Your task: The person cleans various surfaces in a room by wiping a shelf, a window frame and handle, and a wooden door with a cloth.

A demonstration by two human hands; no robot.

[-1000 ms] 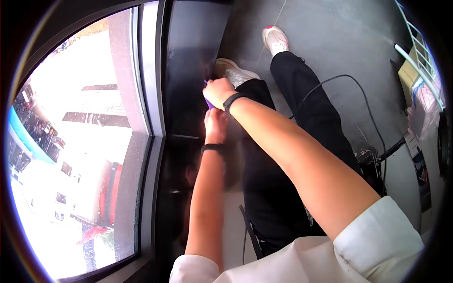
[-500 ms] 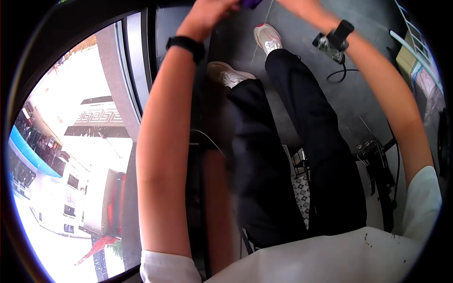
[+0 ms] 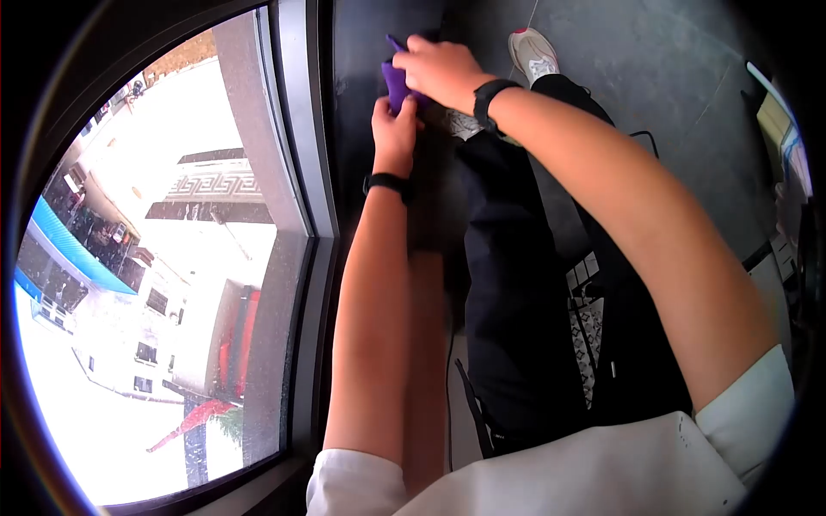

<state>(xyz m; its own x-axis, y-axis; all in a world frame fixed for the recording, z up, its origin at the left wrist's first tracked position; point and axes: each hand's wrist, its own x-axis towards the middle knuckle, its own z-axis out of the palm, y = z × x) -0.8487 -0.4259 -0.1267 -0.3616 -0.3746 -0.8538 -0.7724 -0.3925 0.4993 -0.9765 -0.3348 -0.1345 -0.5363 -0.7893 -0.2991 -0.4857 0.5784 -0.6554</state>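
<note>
A purple cloth (image 3: 396, 82) is bunched between my two hands near the top of the view. My left hand (image 3: 394, 133) pinches its lower end between thumb and fingers. From the right side, my right hand (image 3: 443, 70) reaches across and grips the cloth's upper part, fingers closed on it. Both wrists wear black bands. Behind the cloth lies a dark, smooth surface (image 3: 361, 52) beside the window frame. Part of the cloth is hidden by my fingers.
A large window (image 3: 172, 284) with a dark frame fills the left side, a street showing through it. My legs in black trousers (image 3: 508, 284) and a light shoe (image 3: 533, 53) are below. Grey floor tiles (image 3: 637, 52) extend right, where a rack's pale rail (image 3: 770, 82) stands.
Both hands have come down into fuller view with the purple cloth, the right one crossing leftward to the left hand. The view has shifted, so the window sits farther right.
</note>
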